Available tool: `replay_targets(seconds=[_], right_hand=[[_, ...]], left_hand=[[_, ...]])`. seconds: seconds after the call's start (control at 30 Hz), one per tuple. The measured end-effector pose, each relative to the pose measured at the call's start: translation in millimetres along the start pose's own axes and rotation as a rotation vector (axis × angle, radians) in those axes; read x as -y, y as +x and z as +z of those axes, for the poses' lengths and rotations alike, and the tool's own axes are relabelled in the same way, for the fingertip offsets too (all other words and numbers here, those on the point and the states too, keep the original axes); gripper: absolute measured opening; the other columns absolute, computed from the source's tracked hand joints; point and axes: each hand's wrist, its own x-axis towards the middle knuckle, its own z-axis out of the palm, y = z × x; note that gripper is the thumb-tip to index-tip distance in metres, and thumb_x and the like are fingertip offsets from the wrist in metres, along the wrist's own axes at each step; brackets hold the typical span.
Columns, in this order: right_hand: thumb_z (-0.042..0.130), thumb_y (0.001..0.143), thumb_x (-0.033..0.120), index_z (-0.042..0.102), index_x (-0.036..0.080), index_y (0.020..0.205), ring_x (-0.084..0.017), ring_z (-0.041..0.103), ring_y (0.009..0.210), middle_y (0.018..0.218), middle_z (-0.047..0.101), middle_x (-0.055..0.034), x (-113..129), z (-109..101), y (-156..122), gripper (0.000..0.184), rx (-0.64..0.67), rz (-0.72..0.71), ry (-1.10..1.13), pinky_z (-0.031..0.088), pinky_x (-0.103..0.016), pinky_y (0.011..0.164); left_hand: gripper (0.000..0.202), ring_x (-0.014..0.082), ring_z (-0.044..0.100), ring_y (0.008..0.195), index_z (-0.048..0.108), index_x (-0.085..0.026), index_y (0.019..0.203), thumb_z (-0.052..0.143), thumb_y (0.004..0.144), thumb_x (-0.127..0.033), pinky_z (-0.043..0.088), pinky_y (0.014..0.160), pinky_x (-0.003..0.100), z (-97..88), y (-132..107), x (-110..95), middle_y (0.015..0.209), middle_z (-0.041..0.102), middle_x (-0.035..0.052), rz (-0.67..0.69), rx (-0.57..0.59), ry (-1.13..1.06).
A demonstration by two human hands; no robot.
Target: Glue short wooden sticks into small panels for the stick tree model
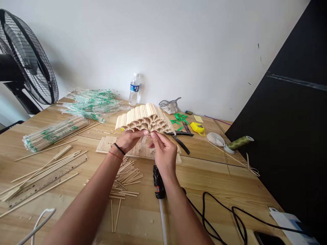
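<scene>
A curved, layered structure of short wooden sticks (144, 117) is held up above the wooden table (209, 177). My left hand (130, 139) grips its lower front edge from below, fingers curled. My right hand (162, 148) pinches the lower edge beside it with thumb and fingers. Under the hands a flat mat of glued sticks (108, 144) lies on the table. A black glue gun (158, 182) lies just below my right wrist, with a clear glue stick sticking out towards me.
Cut stick pieces (126, 177) and long sticks with a ruler (43, 175) lie at left. Wrapped chopstick bundles (53, 132), a water bottle (134, 89), scissors (180, 136), yellow tape measure (198, 128), thread spool (238, 143), black cable (230, 212) and a fan (28, 58) surround the spot.
</scene>
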Motion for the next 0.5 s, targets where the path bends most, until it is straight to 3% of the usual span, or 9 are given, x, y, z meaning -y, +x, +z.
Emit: replay_targets(seconds=[0.23, 0.5], right_hand=[[0.068, 0.098, 0.054, 0.082, 0.018, 0.093, -0.014, 0.064, 0.052, 0.072, 0.075, -0.0017, 2, 7, -2, 0.038, -0.077, -0.028, -0.074, 0.054, -0.028, 0.056], [0.066, 0.1, 0.052, 0.081, 0.018, 0.093, -0.014, 0.062, 0.052, 0.074, 0.075, -0.0021, 5, 12, -5, 0.037, -0.099, -0.033, -0.077, 0.054, -0.028, 0.056]], left_hand=[[0.053, 0.0385, 0.063, 0.132, 0.072, -0.019, 0.111, 0.089, 0.075, -0.053, 0.051, 0.112, 0.055, -1.1, 2, 1, 0.114, 0.077, 0.0103, 0.01, -0.052, 0.053], [0.04, 0.0409, 0.065, 0.129, 0.07, -0.018, 0.084, 0.092, 0.07, -0.048, 0.05, 0.114, 0.059, 0.0, -1, 2, 0.097, 0.077, 0.0092, 0.018, -0.082, 0.039]])
